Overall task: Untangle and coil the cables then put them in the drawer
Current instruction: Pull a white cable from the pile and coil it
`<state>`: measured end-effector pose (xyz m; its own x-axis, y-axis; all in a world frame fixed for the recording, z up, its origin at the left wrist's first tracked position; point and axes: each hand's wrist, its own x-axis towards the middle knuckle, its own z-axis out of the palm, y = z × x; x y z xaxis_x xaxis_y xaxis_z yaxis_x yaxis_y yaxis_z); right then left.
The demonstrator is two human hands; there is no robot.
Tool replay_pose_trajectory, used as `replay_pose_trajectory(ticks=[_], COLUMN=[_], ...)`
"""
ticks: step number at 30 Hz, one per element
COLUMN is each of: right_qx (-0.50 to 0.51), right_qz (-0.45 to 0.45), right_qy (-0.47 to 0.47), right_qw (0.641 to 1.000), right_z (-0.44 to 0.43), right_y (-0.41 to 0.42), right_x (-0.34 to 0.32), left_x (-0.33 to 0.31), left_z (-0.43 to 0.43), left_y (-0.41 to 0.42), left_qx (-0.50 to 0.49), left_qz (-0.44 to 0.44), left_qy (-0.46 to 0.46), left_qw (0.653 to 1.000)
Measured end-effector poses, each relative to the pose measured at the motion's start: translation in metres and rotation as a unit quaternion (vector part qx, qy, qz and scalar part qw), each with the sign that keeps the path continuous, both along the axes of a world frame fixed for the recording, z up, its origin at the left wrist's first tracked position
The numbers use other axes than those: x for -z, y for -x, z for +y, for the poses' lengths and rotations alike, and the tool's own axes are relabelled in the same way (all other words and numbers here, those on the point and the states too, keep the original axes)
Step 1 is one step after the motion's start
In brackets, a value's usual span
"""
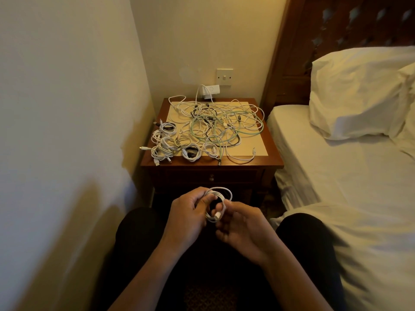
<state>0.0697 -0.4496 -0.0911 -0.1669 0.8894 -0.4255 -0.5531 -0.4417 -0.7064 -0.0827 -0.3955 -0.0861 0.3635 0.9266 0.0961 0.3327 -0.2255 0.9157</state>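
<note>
As I sit facing the nightstand (272, 157), both my hands meet over my lap around one white cable (219, 190) wound into a small loop. My left hand (188, 213) has its fingers curled round the loop's left side, thumb on top. My right hand (243, 230) pinches the loop's lower right part, close to the white plug (217, 215) that lies against the turns. Its other fingers are loosely bent and a little blurred.

Beyond my hands, the drawer (235, 176) in the nightstand's front is closed, its small knob (211, 178) showing in the middle. On the tabletop, toward the near left corner, lie several coiled cables (165, 145), mostly white, touching one another. Just beside them, spreading across the pale mat (258, 142) to the right and back, is the tangle (222, 124) of white, pale green and black cables, with one white end trailing toward the front right edge. At the back, a white adapter (210, 92) sits at the wall below a switch (224, 77). To my right are the bed (336, 176) and its pillow (359, 90).
</note>
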Motion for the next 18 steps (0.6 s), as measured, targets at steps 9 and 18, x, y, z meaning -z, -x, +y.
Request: replay_pose_trajectory(ticks=[9,18], right_qx=[-0.04,-0.001], right_qz=[-0.604,-0.685], right_qy=[-0.117,-0.205], right_qw=[0.787,0.699], right_z=[-0.002,-0.011], right_y=[0.007,-0.015], right_x=[-0.003,-0.008], left_x=[0.009,-0.005], left_z=[0.012,0.025], left_y=[0.005,0.01], left_qx=[-0.059,-0.098], left_qz=[0.071,-0.093], left_qy=[-0.059,0.139], left_qw=[0.994,0.981])
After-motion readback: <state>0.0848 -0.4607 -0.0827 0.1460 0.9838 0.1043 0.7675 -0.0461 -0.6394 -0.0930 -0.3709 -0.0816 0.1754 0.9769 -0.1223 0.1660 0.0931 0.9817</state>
